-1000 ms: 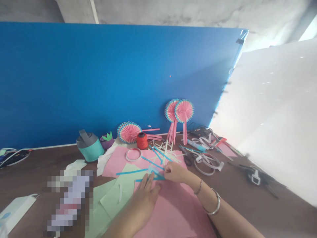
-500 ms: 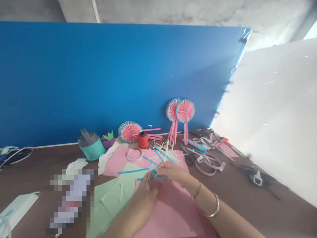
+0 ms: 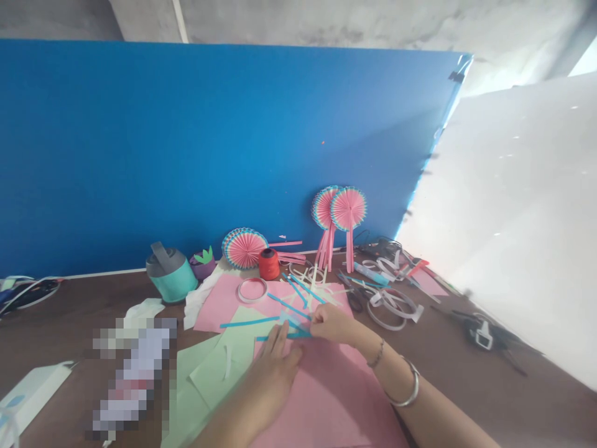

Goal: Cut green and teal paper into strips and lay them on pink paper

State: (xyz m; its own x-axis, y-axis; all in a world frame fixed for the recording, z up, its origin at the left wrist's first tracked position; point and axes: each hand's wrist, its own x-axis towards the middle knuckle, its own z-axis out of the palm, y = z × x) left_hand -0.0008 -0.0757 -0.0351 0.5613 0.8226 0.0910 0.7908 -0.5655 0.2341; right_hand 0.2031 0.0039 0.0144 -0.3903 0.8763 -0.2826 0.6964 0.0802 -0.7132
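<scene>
My left hand (image 3: 275, 370) lies with its fingers stretched out at the upper edge of a pink paper sheet (image 3: 340, 392). Under its fingertips runs a narrow blue paper strip (image 3: 299, 335). My right hand (image 3: 333, 325) is closed at the strip's right end; its fingertips are partly hidden. Another blue strip (image 3: 249, 322) lies to the left, over pale green paper (image 3: 209, 379). Several more blue and pale strips lie just beyond my hands on a second pink sheet (image 3: 219, 305).
Folded pink rosettes (image 3: 349, 208) lean against the blue partition (image 3: 209, 143). Near them are a red thread spool (image 3: 269, 264), a roll of tape (image 3: 252, 290) and a teal pot (image 3: 172, 277). Scissors (image 3: 355, 300) and coiled white strips (image 3: 394, 308) lie to the right.
My right hand has moved a little to the right, along the blue strip, showing more of it. My left hand has stayed nearly in place.
</scene>
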